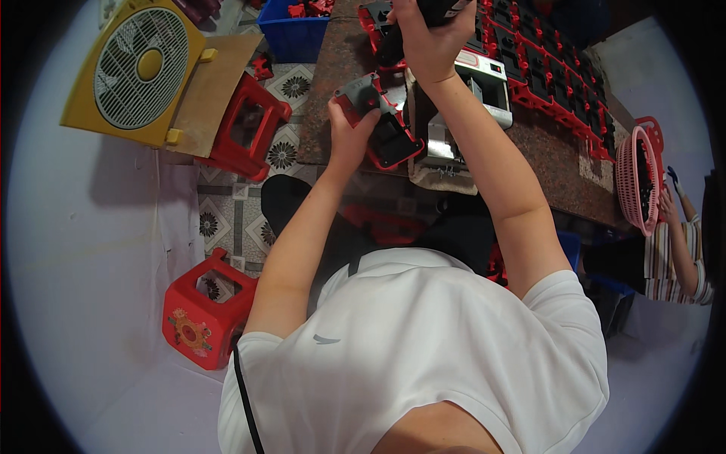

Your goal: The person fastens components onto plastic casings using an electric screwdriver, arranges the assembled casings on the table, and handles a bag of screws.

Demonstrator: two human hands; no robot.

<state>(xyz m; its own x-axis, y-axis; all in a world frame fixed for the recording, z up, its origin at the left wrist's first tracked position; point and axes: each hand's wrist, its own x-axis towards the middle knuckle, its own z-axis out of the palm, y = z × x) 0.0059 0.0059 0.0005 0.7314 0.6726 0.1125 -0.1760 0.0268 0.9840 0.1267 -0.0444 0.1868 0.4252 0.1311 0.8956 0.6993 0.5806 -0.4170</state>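
Observation:
My left hand grips a red and black plastic housing with a grey plate at its upper end, held at the table's near edge. Its thumb and fingers press on the housing's sides. Farther off and to the right, my right hand is wrapped round a black handheld tool, whose top is cut off by the picture's edge. Under my right forearm stands a white and silver box-shaped device, partly hidden by the arm. Another red and black part lies just left of the tool.
Rows of red and black housings cover the right of the stone table. A blue bin holds red parts. Left are a yellow fan and red stools. At right, another person is beside a pink basket.

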